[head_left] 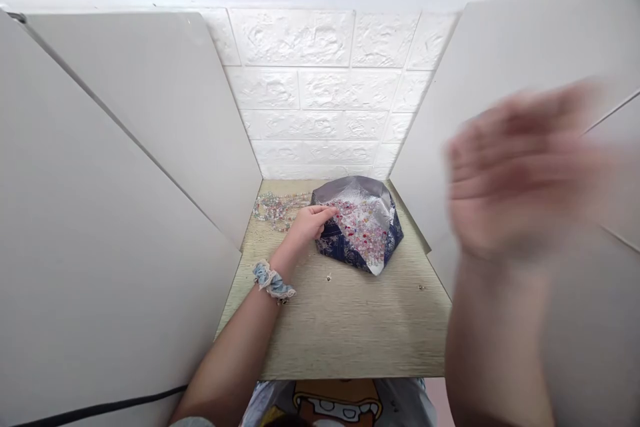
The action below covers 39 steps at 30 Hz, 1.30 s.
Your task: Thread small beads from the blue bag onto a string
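Note:
My left hand [315, 221], wearing a blue and white scrunchie [274, 281] at the wrist, reaches over the left edge of a dark blue patterned bag [345, 250]. Thumb and forefinger are pinched together above the bag's mouth; what lies between them is too small to make out. Loose pink, red and clear beads [363, 230] fill the silvery open inside. Beyond that hand, to the left, lie strands of pale beads [280, 208]. High on the right, close to the camera, my right hand [520, 167] is smeared by motion, its fingers unclear.
The narrow wooden tabletop [350, 333] is walled in by a left pale panel [125, 213] and a right pale panel [430, 167]. White brick-pattern wall [320, 87] closes the back. Small bits [329, 277] lie on the wood. A black cable [100, 408] runs at lower left.

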{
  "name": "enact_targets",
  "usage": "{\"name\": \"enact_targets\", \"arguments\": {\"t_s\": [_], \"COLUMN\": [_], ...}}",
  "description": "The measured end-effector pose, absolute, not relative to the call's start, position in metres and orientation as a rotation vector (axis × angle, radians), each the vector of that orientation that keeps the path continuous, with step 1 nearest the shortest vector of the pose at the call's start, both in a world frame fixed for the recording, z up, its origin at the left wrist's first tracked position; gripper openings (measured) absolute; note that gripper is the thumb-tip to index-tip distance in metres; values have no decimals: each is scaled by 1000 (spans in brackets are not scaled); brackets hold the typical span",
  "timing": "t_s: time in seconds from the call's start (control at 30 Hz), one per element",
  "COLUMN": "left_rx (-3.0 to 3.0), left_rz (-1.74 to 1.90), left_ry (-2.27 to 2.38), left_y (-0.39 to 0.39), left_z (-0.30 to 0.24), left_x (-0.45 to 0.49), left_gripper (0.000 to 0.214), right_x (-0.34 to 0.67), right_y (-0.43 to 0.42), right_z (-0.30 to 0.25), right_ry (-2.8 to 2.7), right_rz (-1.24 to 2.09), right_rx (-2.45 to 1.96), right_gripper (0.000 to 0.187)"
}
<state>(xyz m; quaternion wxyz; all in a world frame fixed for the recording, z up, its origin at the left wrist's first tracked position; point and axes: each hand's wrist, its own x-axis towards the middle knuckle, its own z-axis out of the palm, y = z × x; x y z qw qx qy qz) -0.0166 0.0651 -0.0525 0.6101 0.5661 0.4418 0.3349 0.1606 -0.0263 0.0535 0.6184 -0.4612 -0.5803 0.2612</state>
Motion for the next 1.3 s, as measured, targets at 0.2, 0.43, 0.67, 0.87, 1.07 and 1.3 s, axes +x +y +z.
{"name": "enact_targets", "arguments": {"t_s": [0.2,0.43,0.67,0.87,1.07,1.3], "left_rx": [1271,1242,1300,1306,1329,1359], "left_rz": [767,716,655,656,680,677], "left_ry": [959,937,903,876,900,971], "left_y": [64,61,62,61,59,58], "left_z": [-47,-41,-42,-42,-39,-36], "left_x": [-18,-18,-22,-21,-19,-17], "left_gripper": [38,36,37,39,40,38], "right_x": [127,128,127,125,126,127], "right_y": [24,28,24,22,24,26], "right_z": [-25,-54,-57,-53,-54,-61], "right_ry": [-1427,-1381,-1338,-1214,-1108,-1073], "right_rz": [735,912,982,1174,1268,1304], "right_rx": [-1429,-1308,-1210,-1116,-1113,-1067], "right_gripper": [16,20,19,17,26,31]}}
